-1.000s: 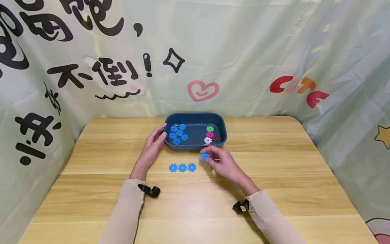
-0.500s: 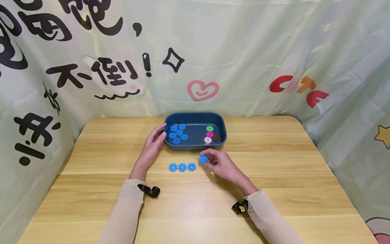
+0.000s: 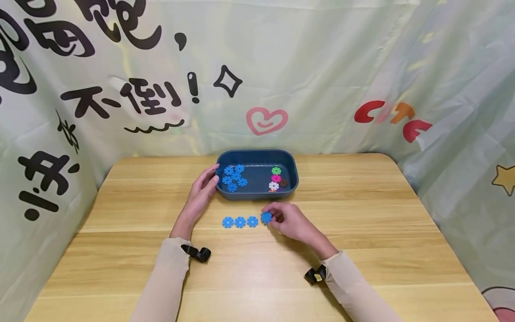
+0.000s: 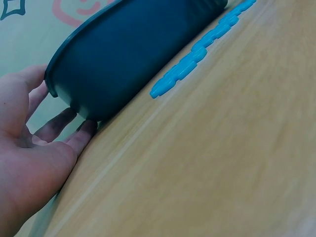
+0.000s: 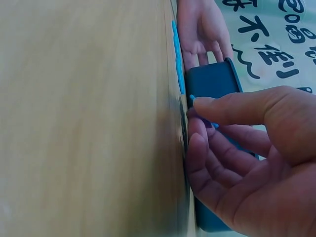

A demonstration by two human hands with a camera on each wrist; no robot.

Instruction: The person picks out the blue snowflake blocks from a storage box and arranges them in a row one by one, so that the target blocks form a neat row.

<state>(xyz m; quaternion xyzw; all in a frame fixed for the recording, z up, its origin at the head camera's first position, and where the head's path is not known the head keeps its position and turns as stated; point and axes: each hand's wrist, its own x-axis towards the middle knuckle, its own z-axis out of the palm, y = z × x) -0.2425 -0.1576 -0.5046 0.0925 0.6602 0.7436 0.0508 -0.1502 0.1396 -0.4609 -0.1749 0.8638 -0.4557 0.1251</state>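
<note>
In the head view my right hand (image 3: 293, 222) pinches a blue snowflake disc (image 3: 266, 218) between thumb and fingertips, at the right end of a row. That row is three blue discs (image 3: 240, 222) lying flat on the table, close side by side. My left hand (image 3: 201, 191) rests with its fingers against the left end of a dark blue plastic bin (image 3: 257, 196). The left wrist view shows those fingers (image 4: 85, 133) spread along the bin's end wall, from rim to base. In the right wrist view the pinched disc is mostly hidden by the thumb (image 5: 232, 107).
Inside the bin, several blue discs (image 3: 234, 177) are heaped at the left. Green (image 3: 276, 171), pink (image 3: 276, 178), white (image 3: 273, 185) and brown (image 3: 283, 183) discs lie at the right. A printed curtain (image 3: 322, 67) hangs behind the wooden table (image 3: 257, 277).
My right hand has moved toward me and slightly left, bringing the pinched disc from beside the bin's front wall to the row's right end. The left hand has stayed against the bin.
</note>
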